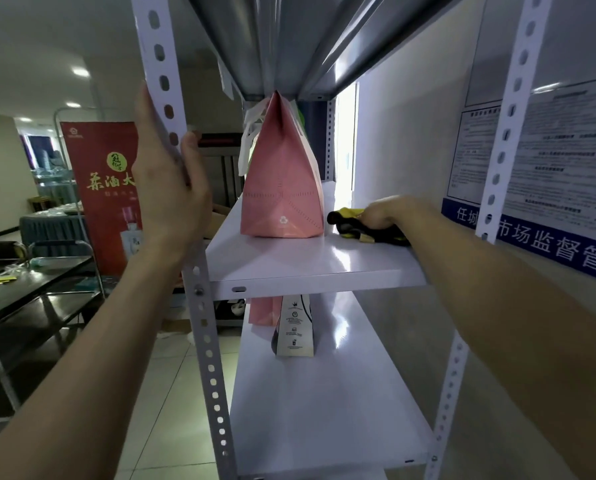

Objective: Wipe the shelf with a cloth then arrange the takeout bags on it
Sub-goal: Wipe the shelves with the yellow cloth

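A pink paper takeout bag (282, 181) stands upright on the white middle shelf (310, 268), towards its left side. To the bag's right, my right hand (383, 213) presses a black and yellow cloth (362, 226) onto the shelf near the wall. My left hand (164, 168) grips the front left perforated upright (166, 109) of the rack, thumb on the near side. On the lower shelf (324, 393) stand a white printed bag (294, 329) and another pink bag (261, 311), partly hidden by the shelf above.
The upper shelf's metal underside (289, 43) hangs close above the pink bag. A wall with posted notices (549, 150) runs along the right. At left are a red banner (106, 188), a metal cart (36, 271) with clutter, and tiled floor.
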